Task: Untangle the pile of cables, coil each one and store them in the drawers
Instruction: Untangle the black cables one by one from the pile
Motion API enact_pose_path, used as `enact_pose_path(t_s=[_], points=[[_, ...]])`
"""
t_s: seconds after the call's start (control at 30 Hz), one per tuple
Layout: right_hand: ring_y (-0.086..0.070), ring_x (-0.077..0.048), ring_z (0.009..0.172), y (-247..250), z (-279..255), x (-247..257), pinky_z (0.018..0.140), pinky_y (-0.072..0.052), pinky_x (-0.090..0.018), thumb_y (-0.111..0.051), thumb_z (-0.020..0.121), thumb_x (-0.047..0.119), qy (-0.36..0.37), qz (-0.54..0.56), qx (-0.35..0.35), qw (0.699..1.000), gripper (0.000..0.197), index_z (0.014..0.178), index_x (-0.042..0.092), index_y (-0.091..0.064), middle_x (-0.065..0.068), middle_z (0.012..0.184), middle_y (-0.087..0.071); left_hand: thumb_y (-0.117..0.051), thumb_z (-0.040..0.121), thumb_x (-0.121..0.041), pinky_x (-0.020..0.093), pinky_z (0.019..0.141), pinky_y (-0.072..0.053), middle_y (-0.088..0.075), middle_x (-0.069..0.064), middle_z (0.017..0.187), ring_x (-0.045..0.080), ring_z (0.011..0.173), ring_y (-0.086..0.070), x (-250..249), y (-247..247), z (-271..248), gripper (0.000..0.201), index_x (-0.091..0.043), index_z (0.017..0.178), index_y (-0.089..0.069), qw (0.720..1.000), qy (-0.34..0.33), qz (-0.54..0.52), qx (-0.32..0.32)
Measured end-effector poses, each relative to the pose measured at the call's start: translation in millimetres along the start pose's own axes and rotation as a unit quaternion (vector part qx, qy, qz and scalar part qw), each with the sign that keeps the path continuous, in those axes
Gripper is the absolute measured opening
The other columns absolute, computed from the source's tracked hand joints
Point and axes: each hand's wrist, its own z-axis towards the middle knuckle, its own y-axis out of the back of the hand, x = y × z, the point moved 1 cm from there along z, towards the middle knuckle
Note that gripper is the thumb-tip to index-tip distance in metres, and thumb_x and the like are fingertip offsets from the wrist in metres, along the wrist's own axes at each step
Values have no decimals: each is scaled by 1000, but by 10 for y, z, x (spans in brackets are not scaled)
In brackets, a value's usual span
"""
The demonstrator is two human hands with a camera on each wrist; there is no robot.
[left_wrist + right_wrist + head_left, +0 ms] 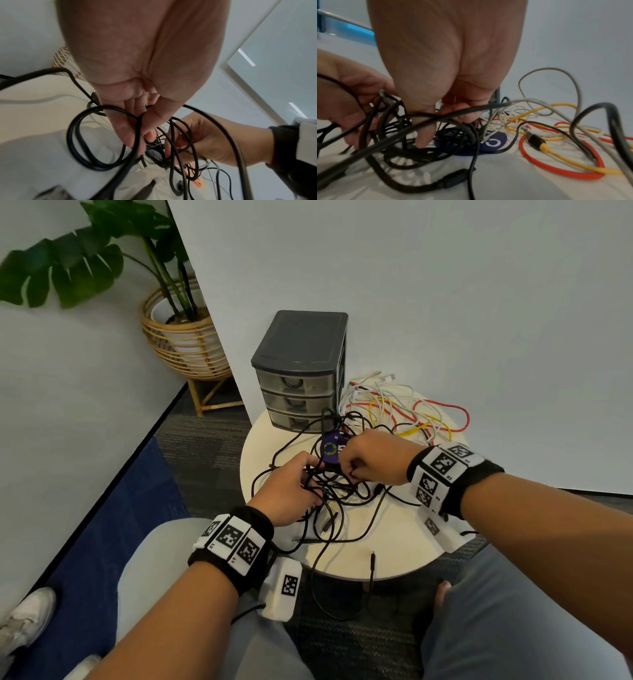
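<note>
A tangle of black cables (342, 491) lies in the middle of a round white table (394, 553). My left hand (291, 484) grips several black loops (77, 135) between thumb and fingers (130, 135). My right hand (370, 460) is beside it, fingers (426, 135) curled into the same black tangle (419, 152). Between the hands lies a purple round object (332, 448) under the strands. Red, yellow and white cables (411, 412) lie loosely knotted at the back right. A dark grey unit with three shut drawers (301, 364) stands at the table's back.
A white wall (445, 302) runs right behind the table. A potted plant in a rattan basket (185, 340) stands on the floor at the left. Two black cable ends (372, 563) hang over the front edge, near my knees.
</note>
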Motion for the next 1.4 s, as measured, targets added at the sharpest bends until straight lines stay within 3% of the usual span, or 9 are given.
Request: enact_pose_path(t_s=[0.13, 0.27, 0.4, 0.5, 0.93, 1.07, 1.17, 1.3, 1.4], points=[[-50, -10, 63, -8, -20, -82, 62, -37, -26, -62, 96, 21, -54, 70, -81, 993, 22, 75, 20, -57, 6, 69, -55, -64, 94, 3, 21, 77, -54, -72, 1, 97, 11, 95, -71, -1, 1, 6, 50, -31, 127, -49, 1000, -1, -1, 7], [-45, -11, 57, -42, -38, -84, 59, -39, -27, -58, 101, 37, -64, 54, -11, 996, 45, 58, 24, -54, 1, 65, -55, -62, 95, 3, 23, 81, -54, -75, 3, 95, 13, 95, -72, 4, -10, 14, 49, -29, 130, -48, 1000, 0, -1, 16], [-64, -12, 90, -27, -100, -81, 86, -54, -31, -66, 96, 24, -53, 50, 29, 997, 14, 100, 23, -79, 7, 98, -73, -58, 95, 8, 12, 71, -53, -75, 10, 100, 17, 97, -73, -12, -1, -3, 51, -26, 132, -48, 999, 7, -19, 26], [-62, -17, 110, -64, -112, -52, 95, -52, -32, -67, 94, 21, -34, -19, 43, 998, 25, 117, 25, -75, 6, 119, -70, -55, 95, 11, 7, 60, -50, -73, 17, 106, 18, 95, -72, -36, -2, -15, 51, -23, 133, -48, 999, 13, -38, 31], [-60, -23, 82, -191, -43, 11, 58, -34, -30, -56, 101, 18, 63, -224, 25, 972, 22, 121, 15, -65, -3, 109, -58, -41, 93, 22, 49, 95, -58, -70, 11, 86, 31, 95, -75, -53, -8, -8, 52, -13, 131, -51, 987, 32, -155, 24], [-53, -19, 85, -177, -91, -16, 60, -34, -29, -51, 104, 18, 59, -189, 50, 979, 25, 127, 15, -59, -2, 119, -52, -41, 94, 21, 46, 94, -56, -68, 13, 89, 23, 85, -76, -27, -25, 9, 52, -13, 132, -51, 985, 30, -171, 18], [-48, -16, 83, -182, -109, -16, 62, -32, -25, -55, 100, 15, 46, -127, 36, 990, 18, 117, 18, -61, 0, 114, -51, -41, 94, 21, 46, 92, -57, -68, 17, 93, 26, 85, -75, -15, -42, 32, 52, -11, 134, -50, 983, 29, -180, 20], [-51, -16, 82, -157, -147, -39, 63, -34, -24, -68, 83, 11, 13, -5, -12, 1000, 21, 78, 28, -56, 5, 94, -50, -41, 94, 22, 33, 79, -60, -66, 18, 95, 27, 83, -74, 1, -48, 58, 52, -9, 134, -50, 978, 38, -203, 22], [-53, -17, 82, -165, -202, -14, 63, -40, -25, -70, 83, 10, 18, 26, -2, 999, 18, 75, 26, -72, 4, 93, -52, -43, 94, 20, 34, 80, -60, -68, 17, 94, 29, 84, -75, 29, -53, 72, 50, -10, 134, -50, 975, 45, -216, 21]])
